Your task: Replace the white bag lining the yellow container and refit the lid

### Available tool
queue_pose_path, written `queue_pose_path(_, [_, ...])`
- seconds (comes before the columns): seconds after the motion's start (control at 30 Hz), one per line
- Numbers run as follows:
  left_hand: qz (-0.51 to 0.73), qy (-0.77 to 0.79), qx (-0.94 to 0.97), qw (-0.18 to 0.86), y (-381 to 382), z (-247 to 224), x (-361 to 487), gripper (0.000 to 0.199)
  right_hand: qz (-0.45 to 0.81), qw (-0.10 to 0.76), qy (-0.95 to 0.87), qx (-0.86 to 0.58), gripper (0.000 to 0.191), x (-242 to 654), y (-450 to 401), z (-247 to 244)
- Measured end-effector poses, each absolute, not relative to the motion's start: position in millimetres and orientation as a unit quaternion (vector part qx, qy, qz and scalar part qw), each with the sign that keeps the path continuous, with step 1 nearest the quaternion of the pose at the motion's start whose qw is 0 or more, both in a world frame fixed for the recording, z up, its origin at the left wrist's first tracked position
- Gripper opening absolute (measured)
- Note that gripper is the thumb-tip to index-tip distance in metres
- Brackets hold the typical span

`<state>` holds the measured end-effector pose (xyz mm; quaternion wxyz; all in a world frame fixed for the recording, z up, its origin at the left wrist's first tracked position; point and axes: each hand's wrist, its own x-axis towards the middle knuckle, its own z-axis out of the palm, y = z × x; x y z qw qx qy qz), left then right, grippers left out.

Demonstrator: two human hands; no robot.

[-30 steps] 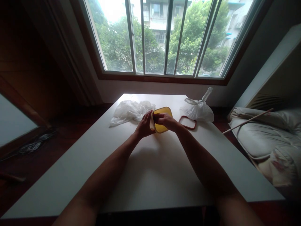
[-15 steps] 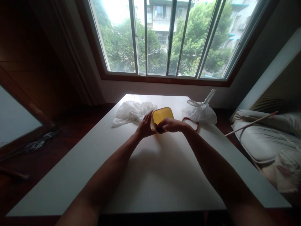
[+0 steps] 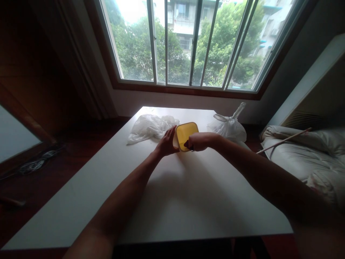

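A yellow, square-mouthed container (image 3: 185, 130) is tilted above the middle of the white table (image 3: 172, 201), its opening facing me. My left hand (image 3: 167, 144) grips it from the left side. My right hand (image 3: 199, 141) is closed at the right part of the opening, with a small dark thing (image 3: 187, 144) at its fingers that is too dark to identify. The container's outside is mostly hidden.
A crumpled white plastic bag (image 3: 148, 127) lies on the table's far left. A tied white plastic bag (image 3: 229, 128) stands at the far right. Beyond the table is a window (image 3: 185, 90); a cushioned seat (image 3: 296, 154) with a stick (image 3: 284, 141) is at right.
My right hand has moved slightly right and out toward the rim, and its forearm has swung outward. The dark thing has come up with it. My left hand still grips the container.
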<state>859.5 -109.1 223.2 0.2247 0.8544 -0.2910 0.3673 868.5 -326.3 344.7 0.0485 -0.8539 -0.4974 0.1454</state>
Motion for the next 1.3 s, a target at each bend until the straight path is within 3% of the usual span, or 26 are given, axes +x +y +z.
queue_pose_path(0.2, [0.366, -0.303, 0.852, 0.220, -106.1, 225.9, 858.2, 0.126, 0.058, 0.048, -0.470, -0.880, 0.027, 873.1, -325.8, 331.6])
queue_pose_path(0.43, [0.348, -0.300, 0.859, 0.228, -103.6, 232.7, 857.5, 0.126, -0.033, 0.057, -0.546, -0.835, 0.023, 882.4, -320.1, 323.8])
queue_pose_path(0.7, [0.331, -0.311, 0.861, 0.228, -101.2, 234.8, 856.1, 0.129, -0.095, -0.020, -0.622, -0.777, 0.030, 902.6, -317.1, 307.0])
queue_pose_path(0.9, [0.325, -0.319, 0.863, 0.219, -101.3, 235.8, 856.3, 0.128, -0.095, 0.127, -0.592, -0.790, 0.026, 914.3, -310.4, 288.1])
queue_pose_path(0.97, [0.320, -0.320, 0.864, 0.219, -101.7, 236.5, 855.6, 0.128, -0.085, 0.140, -0.594, -0.787, 0.022, 918.3, -309.0, 288.3])
queue_pose_path(1.07, [0.320, -0.323, 0.864, 0.217, -102.0, 236.8, 854.9, 0.127, -0.104, 0.070, -0.597, -0.792, 0.025, 920.4, -309.2, 294.3])
queue_pose_path(1.3, [0.316, -0.333, 0.864, 0.207, -104.0, 238.8, 853.2, 0.124, -0.073, -0.225, -0.505, -0.830, 0.017, 894.2, -306.9, 317.8])
